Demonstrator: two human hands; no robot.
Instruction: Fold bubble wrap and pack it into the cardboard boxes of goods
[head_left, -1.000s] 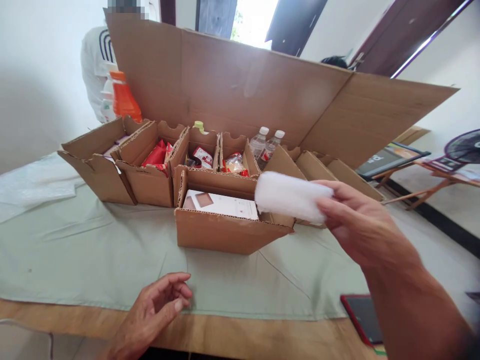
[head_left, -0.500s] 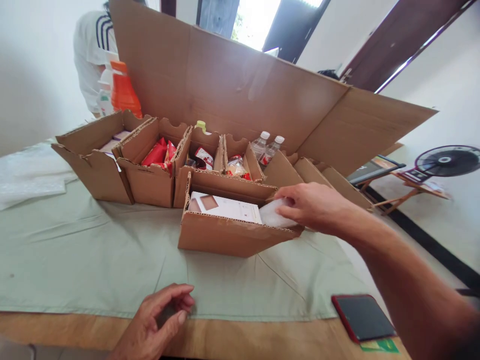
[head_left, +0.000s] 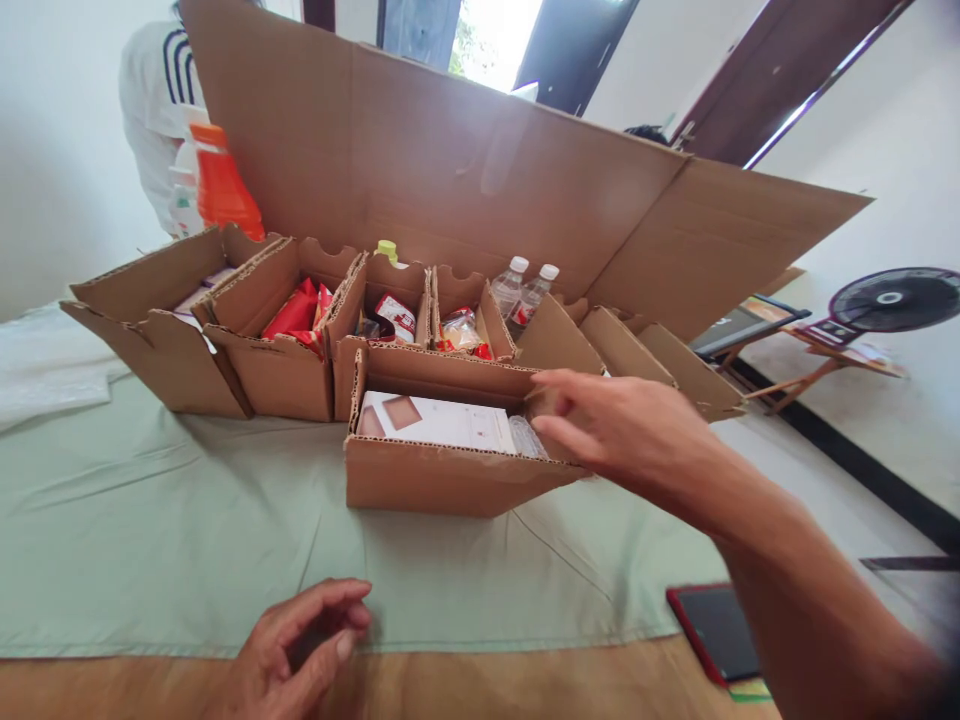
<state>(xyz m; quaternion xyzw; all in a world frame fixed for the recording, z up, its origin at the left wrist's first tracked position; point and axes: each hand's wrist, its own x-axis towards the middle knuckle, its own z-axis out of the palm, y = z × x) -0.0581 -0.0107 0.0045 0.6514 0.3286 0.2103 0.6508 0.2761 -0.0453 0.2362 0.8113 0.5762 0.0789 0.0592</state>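
My right hand hovers over the right end of the front cardboard box, fingers stretched out and holding nothing. Inside that box lie a white carton and, at its right end, a white foam piece just beside my fingertips. My left hand rests near the table's front edge on the green cloth, fingers loosely curled and apart, with nothing in them.
A row of open cardboard boxes behind holds red snack packs and water bottles, backed by a tall cardboard flap. An orange bottle stands far left near a person in white. A red-edged phone lies at right.
My right hand carried the white foam piece down into the front box, let it go, and now has drawn back slightly with fingers open. The left hand barely moved.
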